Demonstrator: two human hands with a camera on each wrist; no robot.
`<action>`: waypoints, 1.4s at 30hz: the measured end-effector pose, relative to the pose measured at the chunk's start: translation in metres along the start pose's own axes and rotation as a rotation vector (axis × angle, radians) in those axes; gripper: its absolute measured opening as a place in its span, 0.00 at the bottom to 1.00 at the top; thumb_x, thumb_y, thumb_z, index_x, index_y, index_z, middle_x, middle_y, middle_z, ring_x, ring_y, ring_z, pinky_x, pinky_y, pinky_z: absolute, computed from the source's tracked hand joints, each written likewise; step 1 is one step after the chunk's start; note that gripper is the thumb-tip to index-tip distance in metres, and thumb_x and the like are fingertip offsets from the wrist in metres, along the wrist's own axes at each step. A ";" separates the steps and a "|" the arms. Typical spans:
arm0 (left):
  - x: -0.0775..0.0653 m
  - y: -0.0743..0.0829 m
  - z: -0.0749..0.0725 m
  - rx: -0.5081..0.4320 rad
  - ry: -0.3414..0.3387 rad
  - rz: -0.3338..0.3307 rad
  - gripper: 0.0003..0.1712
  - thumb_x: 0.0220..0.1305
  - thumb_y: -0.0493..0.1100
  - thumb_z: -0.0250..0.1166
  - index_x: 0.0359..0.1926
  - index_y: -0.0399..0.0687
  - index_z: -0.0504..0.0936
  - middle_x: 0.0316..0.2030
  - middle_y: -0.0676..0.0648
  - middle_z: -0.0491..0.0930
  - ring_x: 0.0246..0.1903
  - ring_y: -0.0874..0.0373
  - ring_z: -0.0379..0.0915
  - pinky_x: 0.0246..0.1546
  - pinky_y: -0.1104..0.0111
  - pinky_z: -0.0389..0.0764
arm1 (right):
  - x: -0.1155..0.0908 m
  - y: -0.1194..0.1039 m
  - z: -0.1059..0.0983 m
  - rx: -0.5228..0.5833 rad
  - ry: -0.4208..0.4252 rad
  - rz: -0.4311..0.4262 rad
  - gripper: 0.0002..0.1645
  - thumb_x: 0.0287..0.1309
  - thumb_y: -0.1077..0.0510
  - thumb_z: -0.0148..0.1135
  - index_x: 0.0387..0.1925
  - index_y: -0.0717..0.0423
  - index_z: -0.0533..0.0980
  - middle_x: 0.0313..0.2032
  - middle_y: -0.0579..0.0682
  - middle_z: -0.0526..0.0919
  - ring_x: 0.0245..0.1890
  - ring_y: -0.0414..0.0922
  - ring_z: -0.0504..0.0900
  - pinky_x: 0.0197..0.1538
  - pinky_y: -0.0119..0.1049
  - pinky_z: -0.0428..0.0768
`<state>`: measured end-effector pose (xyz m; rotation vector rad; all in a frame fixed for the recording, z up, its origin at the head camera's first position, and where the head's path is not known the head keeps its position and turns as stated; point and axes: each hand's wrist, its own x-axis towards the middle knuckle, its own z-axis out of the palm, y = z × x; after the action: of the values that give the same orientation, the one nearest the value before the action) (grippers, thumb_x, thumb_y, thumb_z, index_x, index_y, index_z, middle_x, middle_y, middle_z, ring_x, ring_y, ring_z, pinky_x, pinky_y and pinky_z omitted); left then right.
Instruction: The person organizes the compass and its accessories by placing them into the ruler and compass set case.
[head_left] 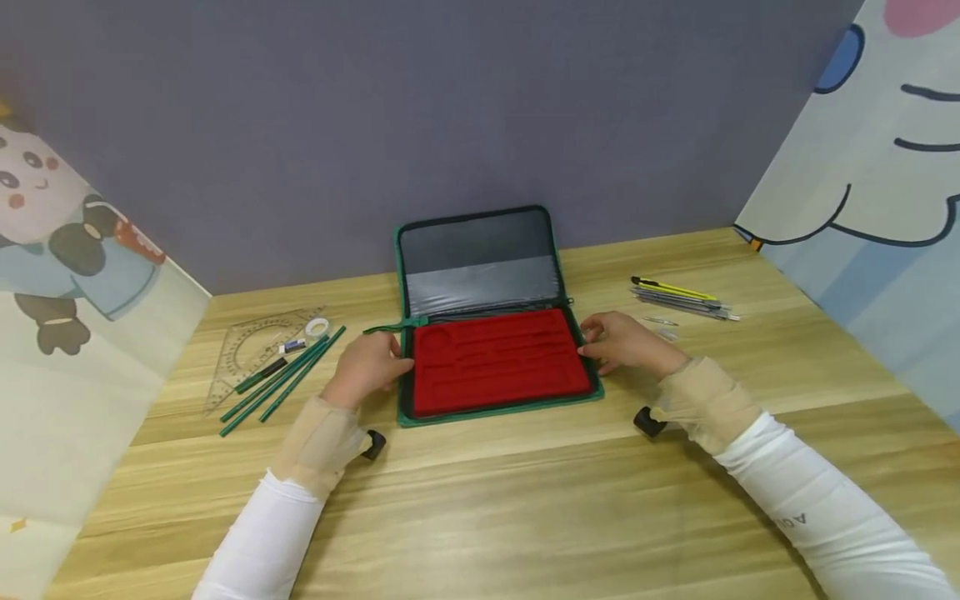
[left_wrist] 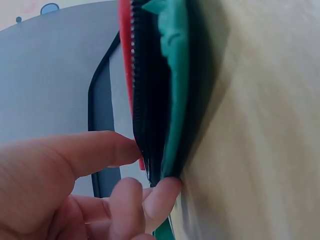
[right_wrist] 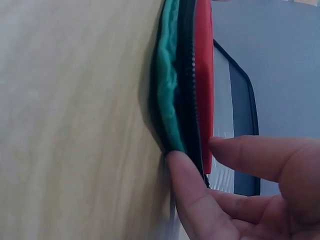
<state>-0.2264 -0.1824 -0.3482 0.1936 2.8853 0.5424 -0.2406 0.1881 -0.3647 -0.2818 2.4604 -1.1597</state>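
Observation:
A green zip case [head_left: 480, 271] lies unfolded on the table, its lid leaning back near the grey wall. A red moulded tray [head_left: 502, 398] with shaped recesses fills its lower half. My left hand [head_left: 363, 367] pinches the left edge; in the left wrist view the thumb is at the black zip [left_wrist: 137, 90] and a fingertip at the green outer edge [left_wrist: 176, 115]. On the opposite side, my right hand [head_left: 626, 340] pinches the right edge, with the thumb against the red tray [right_wrist: 204, 95] and a finger at the green cover [right_wrist: 167, 90] in the right wrist view.
Left of the case lie green pencils [head_left: 281, 385], a clear set square [head_left: 232, 354], an eraser [head_left: 292, 345] and a white tape roll [head_left: 317, 327]. To the right are a yellow-and-black pen-like tool [head_left: 675, 289], several grey metal tools [head_left: 678, 302] and a small pointed piece [head_left: 661, 321].

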 end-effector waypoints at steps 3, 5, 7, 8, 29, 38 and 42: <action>0.002 0.001 0.002 0.008 -0.004 0.002 0.14 0.59 0.46 0.63 0.37 0.37 0.77 0.15 0.49 0.78 0.14 0.60 0.75 0.25 0.65 0.74 | 0.000 0.002 0.000 0.013 0.005 0.012 0.31 0.59 0.66 0.57 0.60 0.77 0.60 0.46 0.66 0.71 0.29 0.46 0.79 0.31 0.38 0.83; 0.004 0.001 0.002 0.008 -0.007 0.001 0.15 0.59 0.46 0.63 0.38 0.37 0.77 0.15 0.49 0.78 0.14 0.61 0.75 0.25 0.64 0.75 | -0.001 0.003 0.000 0.017 0.015 0.015 0.30 0.58 0.66 0.58 0.59 0.77 0.61 0.45 0.65 0.71 0.28 0.46 0.79 0.31 0.39 0.83; 0.004 -0.001 0.002 0.004 -0.012 0.006 0.15 0.59 0.45 0.63 0.39 0.36 0.77 0.16 0.49 0.78 0.14 0.61 0.75 0.26 0.64 0.75 | 0.000 0.003 0.001 0.017 0.026 0.019 0.30 0.58 0.67 0.57 0.59 0.76 0.61 0.45 0.65 0.71 0.28 0.45 0.79 0.30 0.38 0.83; 0.004 -0.002 0.002 0.003 -0.012 0.007 0.15 0.58 0.45 0.63 0.40 0.36 0.77 0.16 0.50 0.78 0.15 0.61 0.75 0.25 0.64 0.75 | 0.000 0.004 0.002 0.017 0.032 0.021 0.29 0.58 0.67 0.57 0.59 0.76 0.61 0.45 0.65 0.71 0.28 0.45 0.78 0.30 0.38 0.83; 0.001 -0.013 -0.001 0.000 -0.059 0.010 0.15 0.60 0.45 0.62 0.40 0.36 0.74 0.15 0.51 0.78 0.16 0.59 0.73 0.21 0.66 0.69 | -0.011 0.019 -0.049 0.156 0.056 -0.038 0.28 0.60 0.65 0.55 0.61 0.71 0.62 0.47 0.65 0.74 0.44 0.57 0.79 0.41 0.46 0.82; 0.001 -0.012 -0.003 0.011 -0.059 0.016 0.16 0.59 0.45 0.62 0.41 0.36 0.75 0.14 0.51 0.77 0.17 0.59 0.72 0.21 0.66 0.69 | -0.026 0.044 -0.088 0.148 0.173 -0.005 0.27 0.64 0.60 0.55 0.60 0.71 0.64 0.53 0.68 0.71 0.47 0.57 0.78 0.50 0.48 0.78; 0.000 -0.013 -0.002 -0.001 -0.054 0.022 0.16 0.59 0.45 0.62 0.41 0.35 0.75 0.14 0.50 0.77 0.16 0.59 0.72 0.21 0.66 0.69 | -0.026 0.051 -0.095 0.102 0.244 0.014 0.27 0.63 0.58 0.57 0.58 0.70 0.66 0.49 0.64 0.74 0.42 0.49 0.80 0.48 0.42 0.79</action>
<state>-0.2280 -0.1946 -0.3514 0.2362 2.8334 0.5339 -0.2590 0.2949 -0.3427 -0.0981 2.5923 -1.3814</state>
